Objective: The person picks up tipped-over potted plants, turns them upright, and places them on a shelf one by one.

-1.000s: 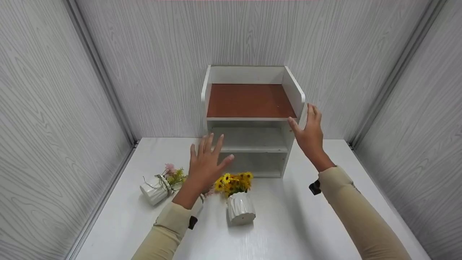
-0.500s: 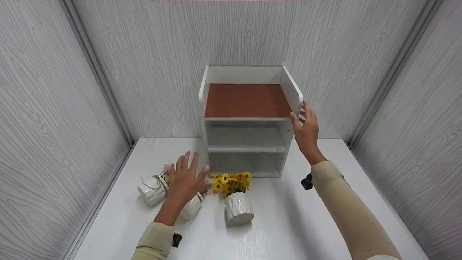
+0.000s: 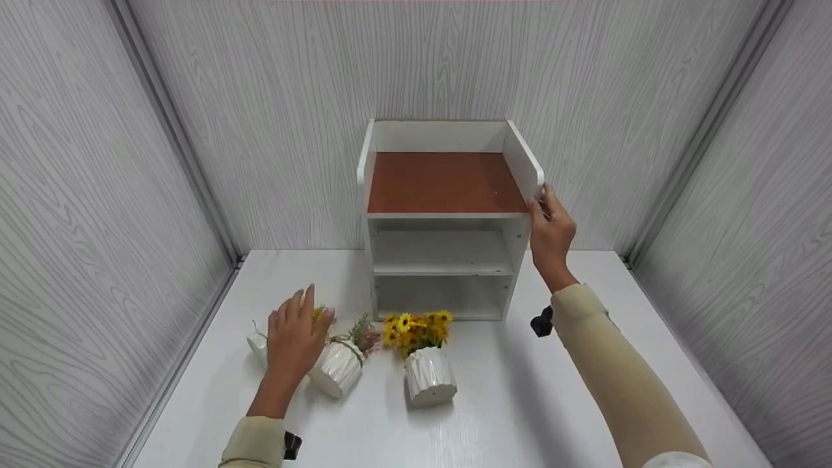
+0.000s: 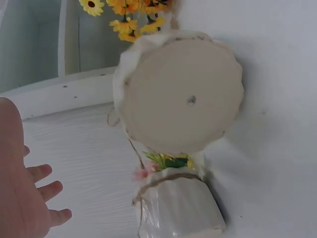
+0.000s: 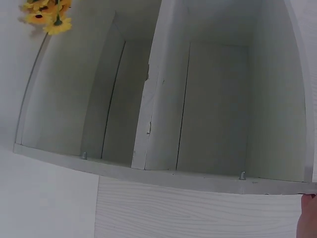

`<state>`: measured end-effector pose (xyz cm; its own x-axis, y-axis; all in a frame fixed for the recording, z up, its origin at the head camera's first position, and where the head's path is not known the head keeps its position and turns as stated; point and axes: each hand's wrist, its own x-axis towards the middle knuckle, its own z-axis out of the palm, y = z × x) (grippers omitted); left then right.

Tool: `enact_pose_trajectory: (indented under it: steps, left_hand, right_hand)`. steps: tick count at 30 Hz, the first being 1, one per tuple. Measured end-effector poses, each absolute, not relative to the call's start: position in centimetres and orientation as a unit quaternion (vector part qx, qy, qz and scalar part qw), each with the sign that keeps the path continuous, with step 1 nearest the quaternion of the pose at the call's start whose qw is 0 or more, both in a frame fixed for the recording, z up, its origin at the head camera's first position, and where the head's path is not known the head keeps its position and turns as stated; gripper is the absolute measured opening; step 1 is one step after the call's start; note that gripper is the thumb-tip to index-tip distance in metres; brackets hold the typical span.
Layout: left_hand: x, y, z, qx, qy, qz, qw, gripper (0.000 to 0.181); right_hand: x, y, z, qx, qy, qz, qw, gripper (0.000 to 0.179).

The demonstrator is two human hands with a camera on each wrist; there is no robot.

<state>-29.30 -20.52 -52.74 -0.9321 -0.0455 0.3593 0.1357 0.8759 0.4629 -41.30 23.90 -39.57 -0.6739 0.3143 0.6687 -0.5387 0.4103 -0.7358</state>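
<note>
The fingers of the right hand appear clamped on the front edge of the white cabinet, at its three o'clock; those of the left hand spread apart, holding nothing, towards eight. Beyond, left pot, middle pot and right pot lie tipped on the desk at eight, seven and six; a one-sided tug could swing the cabinet into the yellow flowers.

Lower left of the head view, the left hand has fingers extended, thumb apart. Right of centre, the right hand grips with bent fingers and thumb. The sleeved left arm enters from the bottom edge; the right arm slants up from the lower right.
</note>
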Motion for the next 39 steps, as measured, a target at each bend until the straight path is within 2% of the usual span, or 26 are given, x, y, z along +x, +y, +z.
enact_pose_trajectory:
  steps: [3, 7, 10, 17, 24, 29, 39]
  left_hand:
    - [-29.3, -22.0, -53.6, -0.017, -0.947, -0.250, 0.200, 0.071]
    - [-29.4, -23.8, -54.5, -0.007, -0.945, -0.249, 0.212, 0.069]
    - [-29.4, -24.9, -55.2, 0.007, -0.945, -0.251, 0.210, 0.070]
    - [-29.5, -26.5, -56.6, 0.010, -0.952, -0.230, 0.203, 0.069]
    - [-29.4, -27.7, -57.4, 0.005, -0.961, -0.212, 0.178, 0.073]
    - [-29.6, -29.0, -57.9, 0.007, -0.968, -0.195, 0.157, 0.078]
    - [-29.7, -30.4, -58.0, 0.002, -0.972, -0.215, 0.093, 0.085]
  right_hand:
    - [-41.6, 23.9, -39.6, 0.072, -0.724, 0.553, 0.404, 0.045]
    - [-40.3, 23.1, -38.4, 0.062, -0.719, 0.556, 0.412, 0.041]
    - [-39.0, 22.5, -37.4, 0.059, -0.720, 0.548, 0.421, 0.040]
    - [-39.4, 22.5, -37.7, 0.051, -0.716, 0.544, 0.434, 0.040]
    - [-41.9, 23.7, -39.6, 0.048, -0.716, 0.555, 0.421, 0.042]
    - [-42.2, 23.8, -40.0, 0.049, -0.721, 0.544, 0.427, 0.042]
    - [-42.0, 23.7, -40.0, 0.046, -0.738, 0.510, 0.440, 0.026]
